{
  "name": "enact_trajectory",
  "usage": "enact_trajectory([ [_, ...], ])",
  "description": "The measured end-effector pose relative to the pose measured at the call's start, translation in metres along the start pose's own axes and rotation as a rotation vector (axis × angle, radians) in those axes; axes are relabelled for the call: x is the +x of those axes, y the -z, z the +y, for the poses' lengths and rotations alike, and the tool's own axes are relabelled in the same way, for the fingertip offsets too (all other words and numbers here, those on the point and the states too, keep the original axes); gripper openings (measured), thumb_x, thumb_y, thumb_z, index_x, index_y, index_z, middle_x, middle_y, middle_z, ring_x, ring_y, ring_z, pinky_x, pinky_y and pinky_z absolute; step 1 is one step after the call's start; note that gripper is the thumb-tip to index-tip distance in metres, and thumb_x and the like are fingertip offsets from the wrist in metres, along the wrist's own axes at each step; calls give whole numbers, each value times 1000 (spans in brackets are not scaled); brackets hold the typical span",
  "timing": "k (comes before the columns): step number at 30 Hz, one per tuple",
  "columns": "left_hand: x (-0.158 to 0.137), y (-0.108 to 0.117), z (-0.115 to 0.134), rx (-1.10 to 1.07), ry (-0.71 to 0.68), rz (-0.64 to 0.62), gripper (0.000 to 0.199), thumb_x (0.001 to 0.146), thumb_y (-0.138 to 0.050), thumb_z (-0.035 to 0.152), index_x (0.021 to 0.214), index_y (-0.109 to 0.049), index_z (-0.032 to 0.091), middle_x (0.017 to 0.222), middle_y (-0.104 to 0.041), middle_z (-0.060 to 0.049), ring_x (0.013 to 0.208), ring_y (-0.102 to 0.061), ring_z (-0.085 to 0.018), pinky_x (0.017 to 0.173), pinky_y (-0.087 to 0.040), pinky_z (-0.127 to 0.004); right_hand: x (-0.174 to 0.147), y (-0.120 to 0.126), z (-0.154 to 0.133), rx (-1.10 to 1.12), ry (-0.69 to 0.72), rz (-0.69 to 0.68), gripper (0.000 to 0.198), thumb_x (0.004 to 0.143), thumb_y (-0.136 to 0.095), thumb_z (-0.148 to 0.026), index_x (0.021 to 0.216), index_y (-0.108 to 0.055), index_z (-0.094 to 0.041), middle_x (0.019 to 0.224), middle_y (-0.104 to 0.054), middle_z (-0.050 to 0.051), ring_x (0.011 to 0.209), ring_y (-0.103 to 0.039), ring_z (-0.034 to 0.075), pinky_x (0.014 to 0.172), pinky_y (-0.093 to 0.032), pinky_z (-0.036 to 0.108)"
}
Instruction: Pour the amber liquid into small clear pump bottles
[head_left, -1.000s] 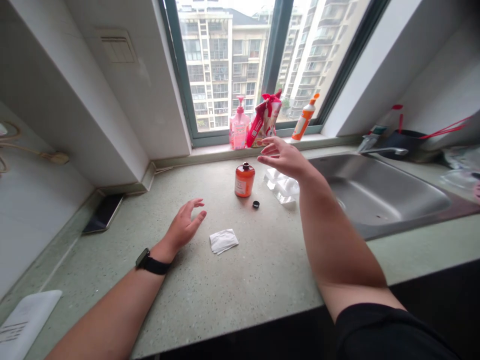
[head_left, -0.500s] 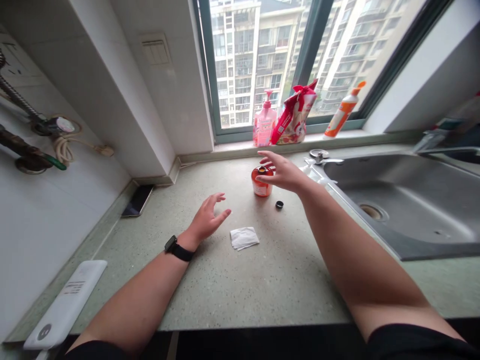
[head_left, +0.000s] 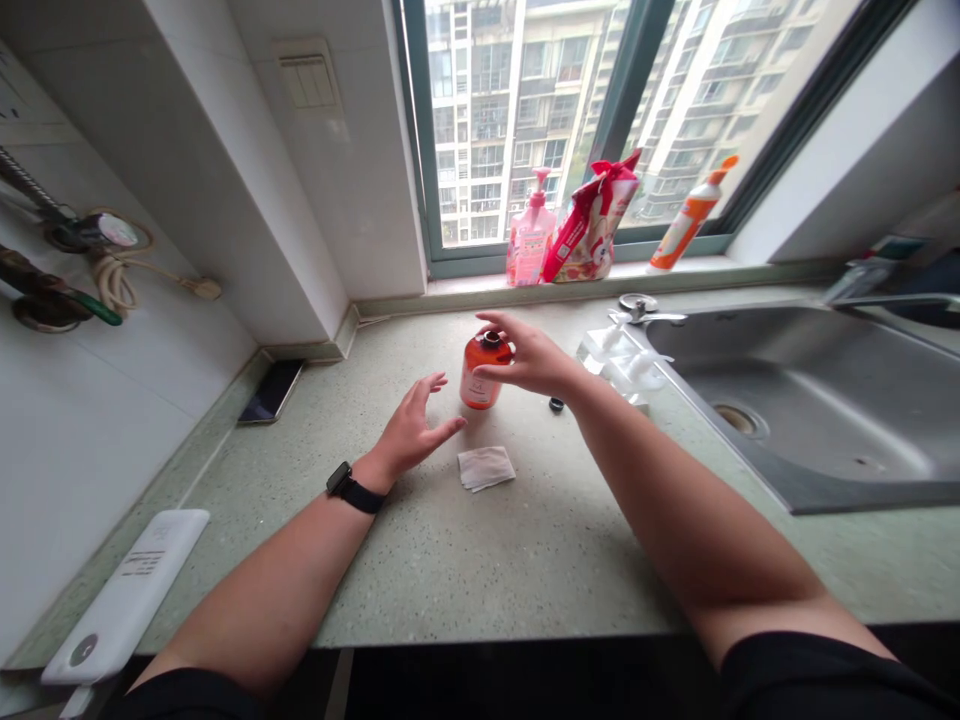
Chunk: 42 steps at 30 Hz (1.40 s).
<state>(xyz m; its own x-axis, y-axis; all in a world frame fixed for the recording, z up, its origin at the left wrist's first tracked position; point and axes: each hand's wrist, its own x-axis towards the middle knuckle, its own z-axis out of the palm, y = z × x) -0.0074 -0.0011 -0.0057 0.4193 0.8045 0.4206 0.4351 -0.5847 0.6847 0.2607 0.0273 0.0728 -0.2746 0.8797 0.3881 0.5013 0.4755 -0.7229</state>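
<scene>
My right hand (head_left: pixel 534 358) has its thumb and fingers around the upper part of an orange-red bottle (head_left: pixel 480 390) with a pale label. The bottle's dark neck is uncapped, and it looks upright on or just above the counter. A small black cap (head_left: pixel 556 405) lies to the right, under my right wrist. My left hand (head_left: pixel 411 430) is held open to the left of the bottle, thumb and fingers apart, touching nothing. In front of the bottle rests a folded white tissue (head_left: pixel 486 468). Clear plastic bottles (head_left: pixel 600 348) stand behind my right forearm, partly hidden.
A steel sink (head_left: pixel 795 400) lies to the right. On the windowsill stand a pink pump bottle (head_left: pixel 529 245), a red bag (head_left: pixel 592 230) and an orange-white bottle (head_left: pixel 684 228). A phone (head_left: pixel 271 391) and a long white device (head_left: pixel 127 595) lie at the left.
My right hand has closed around the orange-red bottle and moved it left, toward my left hand. More of the clear bottles shows now. My left hand has hardly moved.
</scene>
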Motion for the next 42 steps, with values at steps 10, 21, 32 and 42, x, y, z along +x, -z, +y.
enact_trajectory([
  [10, 3, 7, 8, -34, 25, 4, 69, 90, -80, 57, 144, -55, 21, 137, -72, -14, 120, -72, -32, 104, -58, -48, -8, -20, -22, 211, 25, -99, 88, 82, -88, -51, 159, -51, -33, 148, -66, 12, 132, -67, 30, 107, -61, 49],
  [21, 4, 4, -2, 10, 49, 15, 74, 88, -77, 64, 143, -57, 19, 134, -73, -14, 119, -72, -34, 106, -58, -50, -82, 28, 45, -722, -505, -119, 35, 98, -72, -45, 125, -75, -22, 130, -74, 18, 120, -71, 38, 97, -57, 48],
  [32, 5, 5, -2, 0, 58, 18, 71, 88, -79, 63, 142, -58, 23, 133, -74, -14, 119, -72, -32, 106, -58, -50, -81, 21, 55, -196, -302, -34, 22, 94, -69, -35, 112, -79, -28, 108, -75, 7, 96, -71, 23, 92, -58, 41],
  [42, 4, 7, 2, 108, -39, 15, 71, 88, -81, 55, 148, -58, 25, 138, -69, -13, 126, -67, -34, 113, -53, -53, -54, -50, 10, 763, -411, 445, 49, 70, -89, -62, 91, -60, -29, 96, -72, 0, 101, -72, 23, 94, -58, 39],
])
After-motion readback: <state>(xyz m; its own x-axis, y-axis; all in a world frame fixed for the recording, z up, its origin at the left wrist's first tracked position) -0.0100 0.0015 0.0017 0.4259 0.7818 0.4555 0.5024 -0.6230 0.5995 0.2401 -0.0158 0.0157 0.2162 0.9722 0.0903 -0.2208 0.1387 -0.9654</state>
